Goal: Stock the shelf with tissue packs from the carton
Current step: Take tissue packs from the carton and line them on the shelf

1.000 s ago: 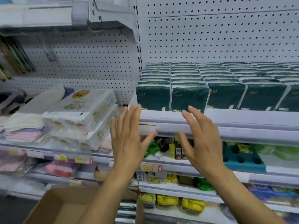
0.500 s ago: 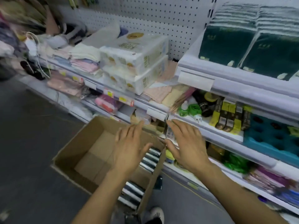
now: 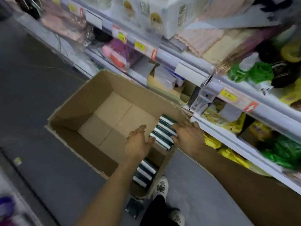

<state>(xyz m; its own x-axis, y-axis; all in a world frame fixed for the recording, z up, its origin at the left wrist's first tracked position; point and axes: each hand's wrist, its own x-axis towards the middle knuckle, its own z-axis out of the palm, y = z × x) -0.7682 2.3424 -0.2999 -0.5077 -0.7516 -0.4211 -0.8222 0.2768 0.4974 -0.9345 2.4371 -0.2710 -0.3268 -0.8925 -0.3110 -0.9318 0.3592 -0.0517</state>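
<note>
1. Tissue packs (image 3: 163, 133) line the carton (image 3: 91, 101)'s right wall; most of its floor lies bare, so little seems left.
2. Left hand (image 3: 138, 144), fingers spread, and right hand (image 3: 189, 136) flank one stack; no firm hold visible yet.

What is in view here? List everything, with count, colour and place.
carton: one, brown, open on the floor by the shelves.
tissue packs: several, dark green and white, along the carton's right side.
loose pack: one, dark green, on the floor by the carton's near corner.
shelves: white rails, yellow price tags, mixed pink, green and yellow goods; too blurred to count.
floor: grey.
shoes: two, white, bottom centre.
hands: left open beside the packs; right on them, grip unclear.
</note>
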